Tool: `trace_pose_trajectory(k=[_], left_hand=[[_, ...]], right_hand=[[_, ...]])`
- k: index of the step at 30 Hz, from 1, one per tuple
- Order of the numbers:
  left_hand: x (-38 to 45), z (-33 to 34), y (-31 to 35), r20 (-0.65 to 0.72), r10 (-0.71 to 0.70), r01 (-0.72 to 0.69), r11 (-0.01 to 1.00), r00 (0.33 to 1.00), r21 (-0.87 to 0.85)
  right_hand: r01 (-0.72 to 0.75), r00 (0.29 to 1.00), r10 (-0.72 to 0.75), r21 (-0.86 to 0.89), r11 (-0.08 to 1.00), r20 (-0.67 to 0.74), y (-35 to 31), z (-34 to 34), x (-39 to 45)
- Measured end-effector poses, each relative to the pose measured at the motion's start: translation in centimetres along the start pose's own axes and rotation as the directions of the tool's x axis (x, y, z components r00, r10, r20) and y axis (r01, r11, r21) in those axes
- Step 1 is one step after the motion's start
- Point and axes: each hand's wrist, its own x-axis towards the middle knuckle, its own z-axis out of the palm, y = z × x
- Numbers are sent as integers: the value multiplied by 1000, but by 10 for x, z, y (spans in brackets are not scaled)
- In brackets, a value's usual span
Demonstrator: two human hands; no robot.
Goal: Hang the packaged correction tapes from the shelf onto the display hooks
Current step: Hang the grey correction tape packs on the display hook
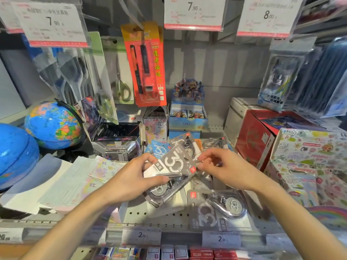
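Note:
A grey packaged correction tape (173, 167) marked "30" is held tilted above the shelf. My left hand (131, 180) grips its lower left part, thumb on top. My right hand (223, 168) pinches its upper right corner with the fingertips. Another grey correction tape pack (217, 209) lies flat on the perforated shelf (150, 215) just below my hands. Several more packs, grey (185, 142) and light blue (159, 149), lie piled behind my hands. An empty stretch of back panel (216, 68) sits under the middle 7.90 price tag (194, 13); its hook is hidden.
Two globes (52, 124) stand at left beside a paper stack (62, 182). Hanging scissors (122, 79) and an orange pen pack (145, 64) are up behind. Card boxes (188, 117) sit at the back, a red box (255, 141) and sticker sets (309, 152) at right.

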Motion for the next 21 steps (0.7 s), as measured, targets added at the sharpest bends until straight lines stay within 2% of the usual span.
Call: trace_pose_trajectory(k=[4,6,10,18,21], left_hand=[[8,6,-1,-45,-17,16,1000,999,-23],[11,10,0,-44,-21,19,999,999,-45],[13,17,0,-27,-32,29,997,999,-76],[7,16,-2,-68,-27,16,988,997,-151],[4,10,-3,-112,6,-27,983,994,-184]], right_hand=[[-89,959,152,-257,962,240,17,-9,-28],[-70,948,176,-365,928,267,22,-9,-36],[-42,949,176,-449,892,261,21,-7,-39],[-121,931,230,-352,928,284,17,-16,-40],[-114,947,176,-232,966,268,18,-24,-41]])
